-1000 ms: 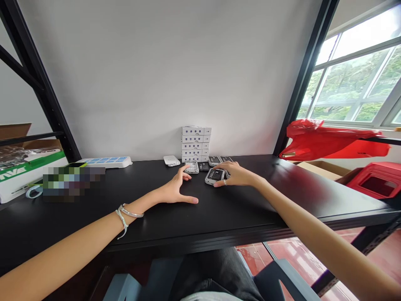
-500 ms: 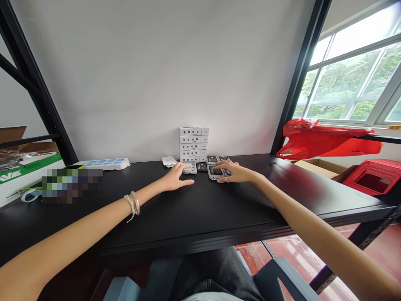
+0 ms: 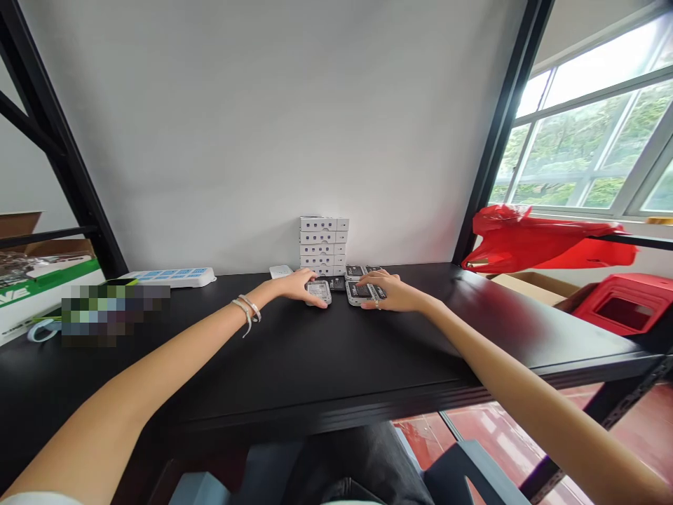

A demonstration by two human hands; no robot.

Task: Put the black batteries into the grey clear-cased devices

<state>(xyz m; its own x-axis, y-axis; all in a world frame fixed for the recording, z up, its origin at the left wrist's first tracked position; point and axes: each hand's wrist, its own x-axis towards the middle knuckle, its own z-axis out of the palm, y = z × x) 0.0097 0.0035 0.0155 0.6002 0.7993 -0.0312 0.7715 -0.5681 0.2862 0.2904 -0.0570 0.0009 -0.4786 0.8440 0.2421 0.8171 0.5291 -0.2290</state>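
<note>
At the back of the black table, my left hand (image 3: pixel 295 285) curls round a flat, rounded grey device (image 3: pixel 319 290), fingers at its far edge and thumb at its near edge. The device lies on the tabletop. To its right, my right hand (image 3: pixel 394 291) grips a flat device with a silver rim and dark face (image 3: pixel 357 294). Its fingers reach over the top and its thumb lies at the near edge. Between and behind them are a small dark flat piece (image 3: pixel 337 284) and more dark-faced devices (image 3: pixel 355 271). Part of each gripped device is hidden by fingers.
A stack of white boxes (image 3: pixel 323 245) stands against the wall. White flat pieces (image 3: pixel 280 271) lie left of it. A power strip (image 3: pixel 176 278), a tape roll (image 3: pixel 43 330) and a green-white carton (image 3: pixel 50 294) are on the left. Red plastic (image 3: pixel 547 238) hangs at the right.
My left hand has shifted slightly, its thumb now at the near edge of the grey device, which lies a little nearer. My right hand stays on its device.
</note>
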